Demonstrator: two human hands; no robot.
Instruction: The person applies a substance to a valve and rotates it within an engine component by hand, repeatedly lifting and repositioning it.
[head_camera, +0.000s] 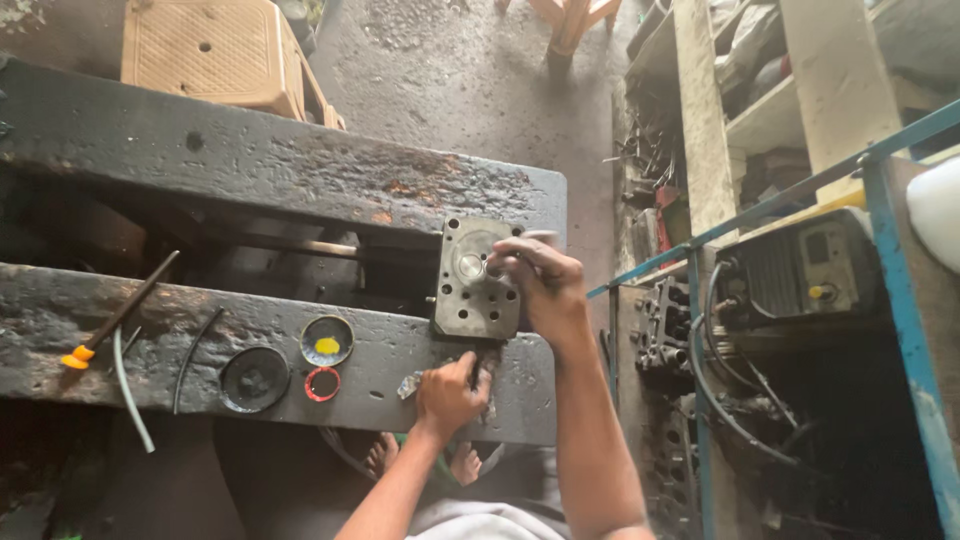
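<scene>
A grey metal cylinder head (470, 285) with round valve seats lies across the gap between two black greasy beams. My right hand (540, 285) rests on its right side, fingers closed around a small part at one valve seat. My left hand (450, 395) is on the near beam (150, 335) just below the head, fingers closed on a small dark tool. What exactly that tool is cannot be made out.
On the near beam lie a tin with yellow paste (327, 341), a red ring (322, 384), a dark round lid (254, 378), a long rod with an orange tip (115, 318) and a wire. A tan plastic stool (215, 50) stands behind. Shelves and a machine (800, 270) are at right.
</scene>
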